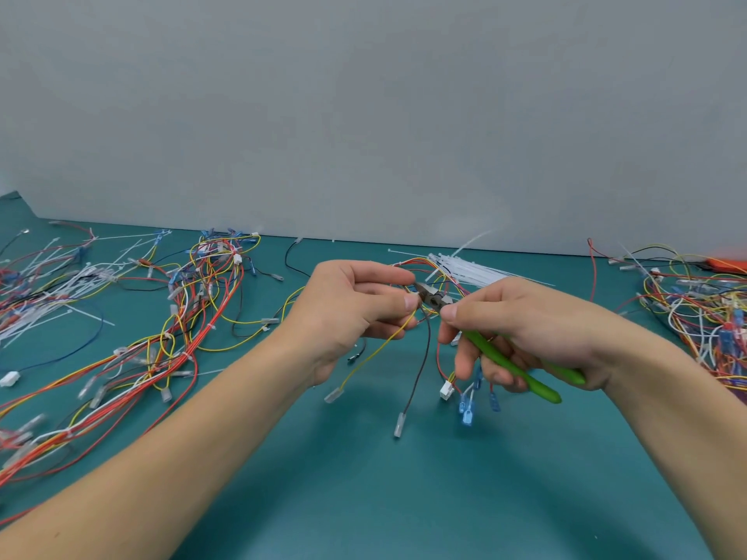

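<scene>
My left hand (355,309) pinches a small wire bundle (422,357) between thumb and fingers, above the green mat. Yellow, brown and red wires hang down from it, ending in clear, white and blue connectors. My right hand (521,329) grips green-handled cutters (513,367). Their metal jaws (431,297) point left and meet the bundle right at my left fingertips. What the jaws bite on is too small to make out.
A pile of white cable ties (469,266) lies behind my hands by the grey wall. Tangled wire harnesses (194,309) cover the mat (364,478) at left, with more cable ties (44,293) at far left. Another heap of harnesses (695,313) fills the right edge.
</scene>
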`<state>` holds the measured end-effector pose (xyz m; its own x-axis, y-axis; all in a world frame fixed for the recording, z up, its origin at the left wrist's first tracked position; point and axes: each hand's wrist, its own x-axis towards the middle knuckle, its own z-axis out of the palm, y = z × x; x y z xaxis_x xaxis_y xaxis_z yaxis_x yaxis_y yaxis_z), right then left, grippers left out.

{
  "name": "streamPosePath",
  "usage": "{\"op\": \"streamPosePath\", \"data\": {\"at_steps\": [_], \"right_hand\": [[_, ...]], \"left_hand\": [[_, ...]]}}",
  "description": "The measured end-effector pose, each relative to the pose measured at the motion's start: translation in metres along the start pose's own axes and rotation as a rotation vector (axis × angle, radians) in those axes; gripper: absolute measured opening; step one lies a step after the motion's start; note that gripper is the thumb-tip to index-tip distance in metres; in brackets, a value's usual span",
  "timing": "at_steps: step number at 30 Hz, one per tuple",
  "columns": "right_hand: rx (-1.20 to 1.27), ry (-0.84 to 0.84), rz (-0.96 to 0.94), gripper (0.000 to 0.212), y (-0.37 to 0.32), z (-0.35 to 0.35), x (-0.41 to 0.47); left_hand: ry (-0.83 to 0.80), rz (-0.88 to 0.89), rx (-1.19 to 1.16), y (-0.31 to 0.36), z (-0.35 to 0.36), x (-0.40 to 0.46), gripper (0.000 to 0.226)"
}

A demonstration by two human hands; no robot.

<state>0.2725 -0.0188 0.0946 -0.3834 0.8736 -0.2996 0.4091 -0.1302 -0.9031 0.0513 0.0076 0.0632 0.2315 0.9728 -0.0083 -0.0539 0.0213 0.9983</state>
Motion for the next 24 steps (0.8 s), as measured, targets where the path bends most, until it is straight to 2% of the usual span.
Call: {"op": "streamPosePath", "data": {"at_steps": [2, 5, 9, 11, 14, 16, 17, 22, 24], "right_hand": [[0.065, 0.039, -0.019, 0.031, -0.001, 0.002, 0.002], [0.228, 0.196, -0.081, 0.031, -0.002, -0.006, 0.004], [0.251, 0.290, -0.096, 0.027, -0.002, -0.024, -0.002], [0.139, 0.411, -0.109, 0.019, 0.000, -0.030, -0.002], [-0.257, 0.614, -0.046, 0.009, 0.012, -0.039, 0.003], [-0.503, 0.583, 0.086, 0.012, 0.022, -0.042, 0.004], [-0.504, 0.524, 0.136, 0.015, 0.027, -0.042, 0.004], [-0.165, 0.205, 0.175, 0.028, 0.030, -0.039, 0.005], [-0.119, 0.190, 0.169, 0.033, 0.028, -0.032, 0.008]], "left_hand": [[0.007, 0.000, -0.001, 0.000, 0.000, 0.000, 0.026], [0.022, 0.009, -0.003, 0.003, -0.002, 0.001, 0.025], [0.010, -0.010, -0.133, 0.014, -0.012, 0.005, 0.025], [0.027, -0.030, -0.139, 0.018, -0.016, 0.007, 0.025], [0.085, -0.013, 0.022, 0.017, -0.022, 0.010, 0.007], [0.096, 0.008, 0.098, 0.017, -0.026, 0.012, 0.004], [0.086, 0.014, 0.137, 0.018, -0.028, 0.013, 0.007], [-0.024, 0.001, 0.499, 0.018, -0.036, 0.011, 0.022], [-0.075, -0.006, 0.582, 0.015, -0.034, 0.010, 0.019]]}}
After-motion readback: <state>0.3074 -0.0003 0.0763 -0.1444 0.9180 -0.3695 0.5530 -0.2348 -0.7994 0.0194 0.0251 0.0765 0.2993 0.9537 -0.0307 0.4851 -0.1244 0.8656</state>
